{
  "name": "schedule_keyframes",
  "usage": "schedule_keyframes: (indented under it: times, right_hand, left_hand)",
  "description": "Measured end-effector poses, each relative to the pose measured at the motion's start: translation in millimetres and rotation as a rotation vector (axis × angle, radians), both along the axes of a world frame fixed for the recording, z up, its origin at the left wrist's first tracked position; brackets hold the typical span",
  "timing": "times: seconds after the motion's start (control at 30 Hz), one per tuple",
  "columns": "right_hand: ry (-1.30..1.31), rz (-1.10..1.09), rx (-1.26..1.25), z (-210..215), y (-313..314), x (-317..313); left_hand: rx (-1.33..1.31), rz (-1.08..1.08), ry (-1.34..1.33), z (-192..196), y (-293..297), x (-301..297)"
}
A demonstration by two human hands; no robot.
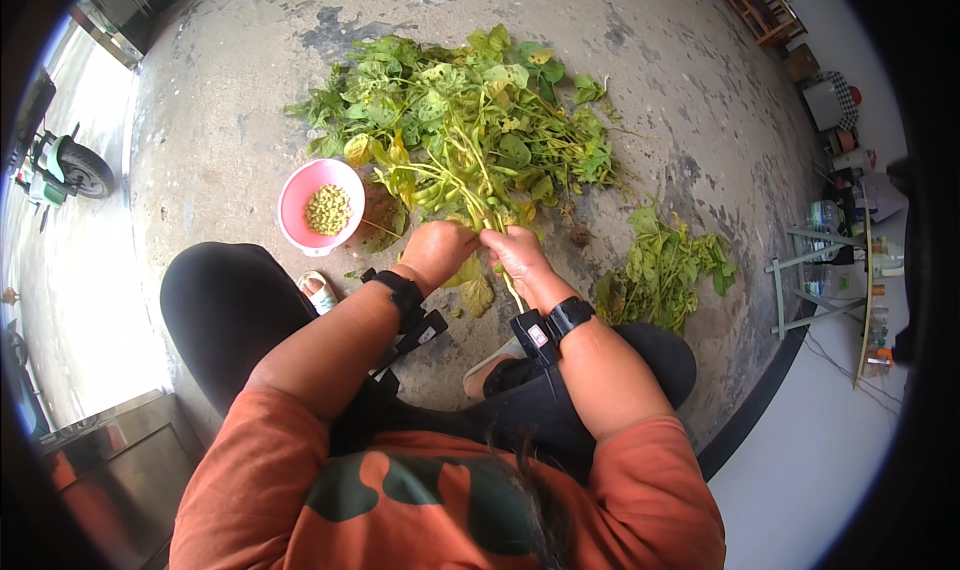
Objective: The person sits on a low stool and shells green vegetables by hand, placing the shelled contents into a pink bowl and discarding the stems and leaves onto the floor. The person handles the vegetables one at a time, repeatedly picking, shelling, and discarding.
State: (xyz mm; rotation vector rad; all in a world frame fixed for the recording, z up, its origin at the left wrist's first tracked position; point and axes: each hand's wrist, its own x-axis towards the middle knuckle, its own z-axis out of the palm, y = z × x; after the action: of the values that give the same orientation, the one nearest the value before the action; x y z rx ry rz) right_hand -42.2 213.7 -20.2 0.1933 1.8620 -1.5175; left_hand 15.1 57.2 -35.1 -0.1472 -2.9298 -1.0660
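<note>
A leafy bean plant [462, 166] with plump green pods stretches away from me between my hands. My right hand [522, 260] is closed round its stem, whose bare lower end sticks out below toward my wrist. Fingers pinched, my left hand [438, 252] meets the right one at the stem; its fingertips are turned away, so whether it grips a pod or the stem itself is hidden. To the left on the floor stands a pink bowl [289, 213], partly filled with shelled green beans [328, 210].
A big heap of bean plants [425, 85] lies ahead on the worn concrete floor [700, 120]. At the right is a smaller bunch of stalks [665, 270]. Along the right wall are a folding frame [815, 280] and bottles. Beyond a doorway, a motorbike wheel [84, 168] shows.
</note>
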Motion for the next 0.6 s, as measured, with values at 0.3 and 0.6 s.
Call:
schedule_keyframes:
  times: [0.3, 0.6]
  right_hand:
    - [-0.089, 0.054, -0.085, 1.6, 6.8, -0.9]
    - [-0.073, 0.05, -0.002, -10.2, 5.9, -1.7]
  left_hand:
    - [0.166, 0.025, -0.075, 2.7, -13.1, 1.2]
    - [0.139, 0.017, -0.15, -3.2, -6.0, 1.2]
